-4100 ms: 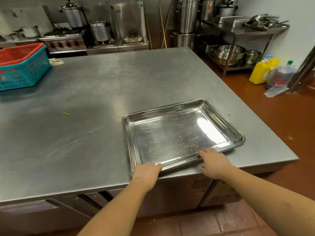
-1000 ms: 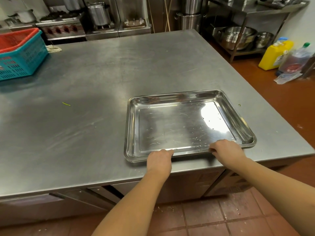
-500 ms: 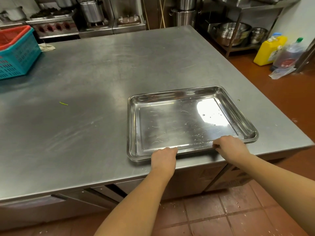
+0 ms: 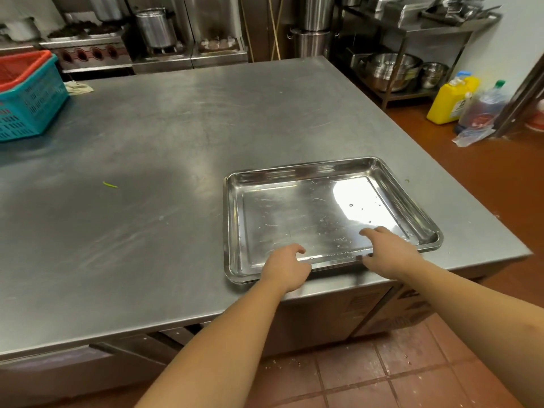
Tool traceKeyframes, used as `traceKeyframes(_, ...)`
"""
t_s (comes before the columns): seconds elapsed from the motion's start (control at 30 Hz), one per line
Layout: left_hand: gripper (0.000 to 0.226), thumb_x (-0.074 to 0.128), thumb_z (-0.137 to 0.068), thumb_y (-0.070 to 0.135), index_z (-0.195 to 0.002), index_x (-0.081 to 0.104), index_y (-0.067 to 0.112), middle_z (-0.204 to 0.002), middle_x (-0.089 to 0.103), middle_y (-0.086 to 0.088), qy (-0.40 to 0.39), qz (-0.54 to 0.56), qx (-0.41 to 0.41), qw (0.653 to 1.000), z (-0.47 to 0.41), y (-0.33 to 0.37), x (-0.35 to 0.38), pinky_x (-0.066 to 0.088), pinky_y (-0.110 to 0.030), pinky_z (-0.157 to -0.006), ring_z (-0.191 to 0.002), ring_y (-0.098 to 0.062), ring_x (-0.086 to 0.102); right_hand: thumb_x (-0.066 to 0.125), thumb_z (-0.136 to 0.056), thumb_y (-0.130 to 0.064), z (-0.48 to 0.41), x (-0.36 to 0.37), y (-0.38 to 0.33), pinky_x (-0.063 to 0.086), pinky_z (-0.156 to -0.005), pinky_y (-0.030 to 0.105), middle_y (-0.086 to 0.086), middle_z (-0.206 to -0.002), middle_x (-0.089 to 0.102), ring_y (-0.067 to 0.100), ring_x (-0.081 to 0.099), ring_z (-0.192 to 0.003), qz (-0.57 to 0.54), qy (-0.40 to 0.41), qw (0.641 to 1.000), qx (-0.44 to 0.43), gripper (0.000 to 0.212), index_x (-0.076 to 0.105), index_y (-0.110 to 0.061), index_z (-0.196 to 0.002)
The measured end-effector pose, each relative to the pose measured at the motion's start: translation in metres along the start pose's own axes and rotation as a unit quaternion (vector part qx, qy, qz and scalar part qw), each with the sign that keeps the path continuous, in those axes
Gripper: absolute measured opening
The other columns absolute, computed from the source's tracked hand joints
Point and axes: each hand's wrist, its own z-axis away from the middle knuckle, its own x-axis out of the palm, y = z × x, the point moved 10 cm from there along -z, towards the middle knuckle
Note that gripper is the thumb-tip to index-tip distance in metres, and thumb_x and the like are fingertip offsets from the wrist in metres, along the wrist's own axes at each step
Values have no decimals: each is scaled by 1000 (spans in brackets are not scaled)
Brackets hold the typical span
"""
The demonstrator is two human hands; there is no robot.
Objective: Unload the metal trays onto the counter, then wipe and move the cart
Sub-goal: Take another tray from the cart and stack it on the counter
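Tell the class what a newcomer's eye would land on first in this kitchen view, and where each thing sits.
A shiny metal tray with a bright glare lies at the near right corner of the steel counter, the left hand and right hand holding its near rim. At the counter's far left stands a teal basket with a red basket nested inside. A yellow jug sits on the floor at right.

The tray [image 4: 294,213] is seen as shiny silver, with a white glare patch. The counter [image 4: 176,128] is dull grey, faintly scratched. At the far left, a red basket [image 4: 20,66] and a teal basket [image 4: 32,107] are seen; at the far right, a yellow jug [image 4: 450,101]. The floor [image 4: 412,372] is tiled red-brown.
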Motion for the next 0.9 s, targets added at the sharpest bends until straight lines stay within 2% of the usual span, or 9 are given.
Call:
traceKeyframes(0.07,41,59,-90,32,-130,56,23,-132,56,-4,-5,62,-7,998,-1,3,-7,38,-22,-90,-113,-18,55,59,-88,-32,3,-8,-18,47,-92,36,4,-146,38,24,53,-118,-36,5,999,-11,66,31,-22,-147)
traceKeyframes(0.17,43,57,-93,38,-133,55,22,-130,54,-2,0,165,-14,986,-1,10,-21,38,-21,-84,-98,-13,57,59,-91,-36,7,-24,-45,41,-98,34,6,-146,42,23,54,-116,-156,33,987,-7,61,36,-19,-145)
traceKeyframes(0.3,43,51,-95,43,-132,54,21,-133,54,-1,8,270,-21,963,-2,12,-43,41,-28,-96,-112,-15,52,54,-92,-47,5,-34,-70,43,-101,38,6,-137,50,24,52,-118,-352,31,935,34,57,43,-18,-140)
traceKeyframes(0.37,40,48,-96,46,-128,55,23,-128,56,1,15,295,-29,955,0,10,-56,42,-38,-103,-115,-17,52,54,-91,-49,4,-40,-85,43,-102,42,3,-133,53,23,53,-116,-411,34,911,34,56,46,-18,-137)
traceKeyframes(0.43,34,47,-96,46,-123,56,26,-120,58,2,26,313,-34,949,2,7,-69,45,-38,-100,-113,-18,54,55,-90,-50,5,-47,-97,46,-100,43,2,-126,56,21,55,-110,-461,45,886,36,52,51,-18,-131)
traceKeyframes(0.53,26,49,-97,43,-118,56,30,-117,58,3,37,325,-27,945,7,8,-80,48,-31,-83,-104,-17,59,57,-91,-46,9,-53,-112,49,-87,37,3,-114,60,22,59,-104,-492,33,870,24,43,54,-17,-123)
traceKeyframes(0.63,17,49,-97,38,-110,57,30,-111,59,3,39,324,-15,945,13,14,-86,44,-26,-65,-85,-14,60,60,-91,-35,11,-60,-121,48,-81,34,3,-116,60,19,61,-103,-500,16,866,6,36,54,-17,-122)
traceKeyframes(0.83,16,47,-98,35,-108,58,29,-100,58,5,92,336,-37,936,38,13,-101,40,-24,-60,-78,-13,58,61,-90,-33,14,-58,-130,47,-67,28,1,-115,62,14,64,-93,-499,-27,866,-24,33,56,-18,-119)
traceKeyframes(0.9,15,47,-98,35,-106,59,30,-103,59,6,125,344,-48,929,52,10,-107,44,-26,-67,-82,-14,59,61,-90,-36,15,-55,-137,48,-72,30,2,-113,63,14,65,-94,-504,-52,861,-37,30,57,-20,-116)
